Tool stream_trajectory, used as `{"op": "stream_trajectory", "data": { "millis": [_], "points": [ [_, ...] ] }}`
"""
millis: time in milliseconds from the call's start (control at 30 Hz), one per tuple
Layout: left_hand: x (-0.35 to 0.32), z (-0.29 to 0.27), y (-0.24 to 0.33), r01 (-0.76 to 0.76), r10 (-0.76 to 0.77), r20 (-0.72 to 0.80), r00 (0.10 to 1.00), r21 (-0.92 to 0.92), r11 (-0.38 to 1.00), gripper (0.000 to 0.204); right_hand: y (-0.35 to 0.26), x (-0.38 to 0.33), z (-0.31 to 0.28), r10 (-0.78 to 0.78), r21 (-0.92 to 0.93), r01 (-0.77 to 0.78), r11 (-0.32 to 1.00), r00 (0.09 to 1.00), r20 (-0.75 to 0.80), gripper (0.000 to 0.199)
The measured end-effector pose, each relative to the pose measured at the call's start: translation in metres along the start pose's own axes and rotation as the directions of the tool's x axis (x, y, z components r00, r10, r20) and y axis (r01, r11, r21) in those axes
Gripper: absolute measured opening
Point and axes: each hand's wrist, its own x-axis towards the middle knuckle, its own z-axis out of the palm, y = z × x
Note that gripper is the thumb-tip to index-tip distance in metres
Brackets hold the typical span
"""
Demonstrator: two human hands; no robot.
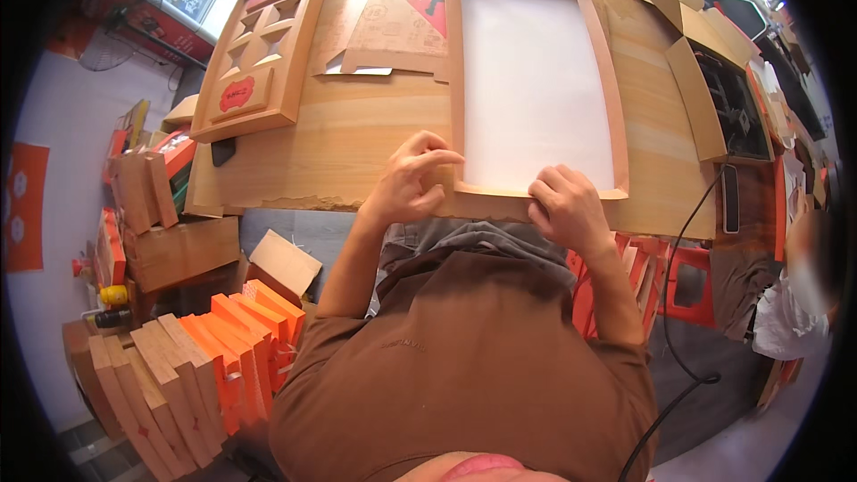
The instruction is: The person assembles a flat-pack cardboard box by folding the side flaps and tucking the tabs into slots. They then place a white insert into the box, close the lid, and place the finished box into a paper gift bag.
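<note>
At the upper centre of the frame, I see a tray of matt brown card, its floor smooth and white, like paper. The table beneath shows wood grain, its front edge rough and chipped. Upper left, a matt cardboard box bears 1 red label. Lower centre, the shirt is soft, matt brown cloth.

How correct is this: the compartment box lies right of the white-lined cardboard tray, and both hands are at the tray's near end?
Not quite: the head view shows the compartment box left of the white-lined cardboard tray; the left hand and right hand are at its near end.
</note>
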Motion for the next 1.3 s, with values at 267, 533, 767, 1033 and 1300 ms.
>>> {"op": "stream_trajectory", "data": {
  "millis": [267,533,767,1033,1300],
  "points": [
    [0.007,0.011,0.007,-0.151,0.147,0.039,0.988,0.390,0.908,0.021,-0.041,0.040,0.030,-0.062,-0.021,0.061,0.998,0.998,-0.014,0.016],
    [0.016,0.005,-0.001,-0.333,0.305,0.135,0.943,0.426,0.841,0.015,-0.047,0.056,0.028,0.130,0.165,-0.170,0.972,0.965,0.228,0.021],
    [0.013,0.011,0.002,-0.278,0.295,0.026,0.955,0.419,0.864,0.023,-0.037,0.077,0.028,0.189,0.277,-0.325,0.904,0.886,0.424,0.040],
    [0.009,0.013,0.001,-0.273,0.308,-0.010,0.951,0.441,0.855,0.024,-0.033,0.086,0.030,0.169,0.286,-0.387,0.877,0.805,0.569,0.039],
    [0.011,0.010,-0.004,-0.298,0.323,0.003,0.947,0.395,0.869,0.023,-0.034,0.084,0.030,0.204,0.288,-0.398,0.871,0.826,0.526,0.035]
  ]
}}
